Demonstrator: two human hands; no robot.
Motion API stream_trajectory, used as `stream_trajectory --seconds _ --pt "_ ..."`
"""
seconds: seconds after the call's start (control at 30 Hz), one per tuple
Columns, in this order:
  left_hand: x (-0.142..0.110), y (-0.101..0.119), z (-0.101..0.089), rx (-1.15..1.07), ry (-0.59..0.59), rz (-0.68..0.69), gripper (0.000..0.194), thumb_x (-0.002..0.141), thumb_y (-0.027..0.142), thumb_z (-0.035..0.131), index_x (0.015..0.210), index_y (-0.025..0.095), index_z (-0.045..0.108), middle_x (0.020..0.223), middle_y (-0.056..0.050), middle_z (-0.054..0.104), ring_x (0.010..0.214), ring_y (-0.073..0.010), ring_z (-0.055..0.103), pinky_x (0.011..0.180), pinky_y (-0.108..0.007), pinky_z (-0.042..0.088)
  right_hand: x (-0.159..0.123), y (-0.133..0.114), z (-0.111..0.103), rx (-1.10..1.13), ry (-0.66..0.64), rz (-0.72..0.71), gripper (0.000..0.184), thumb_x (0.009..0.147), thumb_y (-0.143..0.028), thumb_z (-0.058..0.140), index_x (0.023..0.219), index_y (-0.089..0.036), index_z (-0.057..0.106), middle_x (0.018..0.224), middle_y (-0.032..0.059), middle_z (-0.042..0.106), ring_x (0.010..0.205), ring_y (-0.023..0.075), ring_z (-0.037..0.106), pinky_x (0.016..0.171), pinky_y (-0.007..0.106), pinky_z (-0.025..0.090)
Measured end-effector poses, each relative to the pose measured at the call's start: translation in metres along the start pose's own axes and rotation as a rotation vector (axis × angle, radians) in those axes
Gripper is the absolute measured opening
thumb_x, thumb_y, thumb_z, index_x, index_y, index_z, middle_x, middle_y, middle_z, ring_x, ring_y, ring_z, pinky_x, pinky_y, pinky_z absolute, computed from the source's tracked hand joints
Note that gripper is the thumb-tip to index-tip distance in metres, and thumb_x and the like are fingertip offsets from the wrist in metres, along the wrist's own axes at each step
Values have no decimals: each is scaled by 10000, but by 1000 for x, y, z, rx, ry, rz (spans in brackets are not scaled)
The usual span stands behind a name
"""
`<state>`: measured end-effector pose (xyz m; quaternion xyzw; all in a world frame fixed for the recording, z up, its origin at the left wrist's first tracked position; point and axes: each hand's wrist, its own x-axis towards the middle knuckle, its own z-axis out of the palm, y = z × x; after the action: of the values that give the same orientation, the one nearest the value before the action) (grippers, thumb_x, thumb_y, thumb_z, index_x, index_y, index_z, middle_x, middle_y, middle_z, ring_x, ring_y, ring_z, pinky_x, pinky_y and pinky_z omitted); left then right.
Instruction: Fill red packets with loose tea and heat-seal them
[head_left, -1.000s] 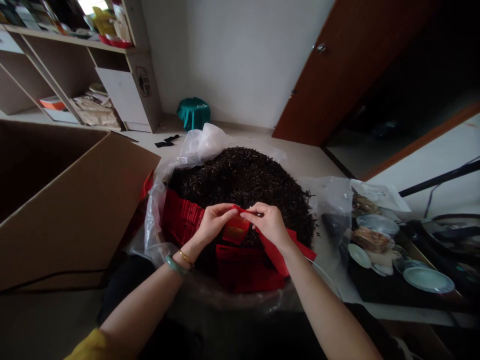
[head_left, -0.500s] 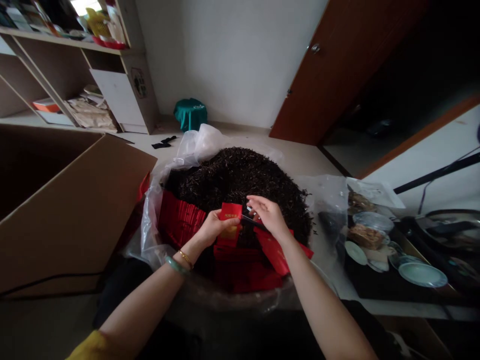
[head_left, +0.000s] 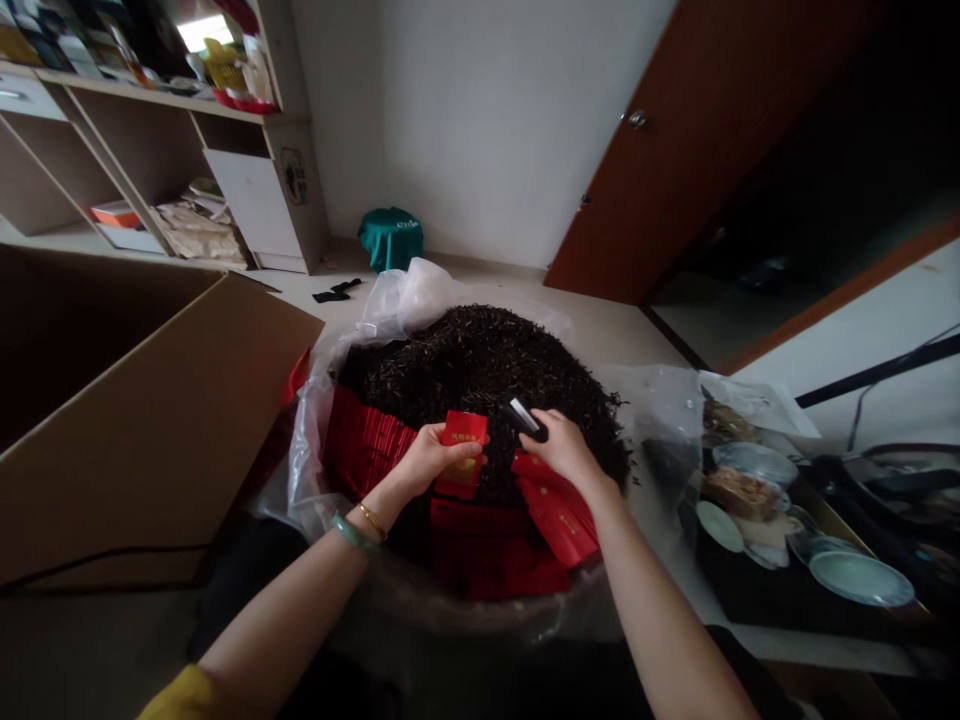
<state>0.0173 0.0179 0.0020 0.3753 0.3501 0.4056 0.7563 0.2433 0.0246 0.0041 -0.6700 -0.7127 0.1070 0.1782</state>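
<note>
Red and small, one packet (head_left: 465, 430) with gold-coloured lettering is being held over the near side of one heap (head_left: 487, 365) of dark, thin shreds. The left hand (head_left: 429, 460) is pinching this packet narrowly between thumb and fingers. The right hand (head_left: 566, 450) is closing around one small black tool (head_left: 525, 416) with a silver end, which is staying near the packet but apart from it. Three groups of other red packets are lying around the hands: one row (head_left: 366, 440) at the left, one stack (head_left: 499, 560) at the near middle, and one fan (head_left: 559, 510) at the right. Their single packets are overlapping too much for me to count. One clear plastic bag (head_left: 409, 295) is surrounding the heap and the groups. Two bangles, one gold (head_left: 371, 521) and one green (head_left: 352, 534), are circling the left wrist. One cardboard box (head_left: 172, 400) is standing open at the left. Farther away, two black pieces (head_left: 335, 292) are lying on the floor, and one teal-covered object (head_left: 391, 242) is standing near the wall.
</note>
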Motion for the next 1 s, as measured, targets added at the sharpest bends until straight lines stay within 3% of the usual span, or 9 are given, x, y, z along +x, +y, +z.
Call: stream_trajectory --seconds 0.07,0.2,0.3,0.43,0.73,1.0 --pt "0 -1 0 5 -5 -8 465 444 330 882 797 89 699 719 -57 716 618 -173 673 596 -256 519 1 0 -16 190 22 -96 358 801 -306 590 1123 -153 619 1021 87 651 897 202 627 800 314 482" --pt "0 -4 0 61 -45 -28 441 459 344 872 772 86 699 675 -51 707 584 -150 646 585 -244 497 -4 -22 -37 407 -112 -240 408 777 -363 637 1146 -189 629 1132 78 651 1007 214 621 841 330 499" --pt "-1 -7 -1 131 -80 -31 412 470 355 864 736 84 703 679 -55 704 568 -132 619 572 -235 472 -9 -43 -39 402 -200 -272 436 734 -351 693 1135 -187 645 1114 82 663 988 222 633 837 340 506" --pt "0 -9 -2 204 -106 -33 380 478 348 860 712 91 705 643 -30 679 537 -99 573 538 -209 429 -15 -57 -36 380 -188 -261 320 733 -268 696 1045 -195 688 1013 61 701 906 205 656 822 333 509" --pt "-1 -11 3 211 -55 -47 403 461 382 851 686 89 689 612 -12 655 518 -87 543 542 -211 421 -19 -61 -32 343 -101 -234 241 746 -169 663 981 -204 702 961 56 710 884 202 664 824 326 507" --pt "-3 -8 3 275 -79 30 364 499 327 835 751 99 705 616 9 642 534 -80 523 550 -202 412 -20 -60 -32 350 -123 -234 363 682 -203 737 1041 -207 683 1056 65 696 966 220 654 886 351 499"
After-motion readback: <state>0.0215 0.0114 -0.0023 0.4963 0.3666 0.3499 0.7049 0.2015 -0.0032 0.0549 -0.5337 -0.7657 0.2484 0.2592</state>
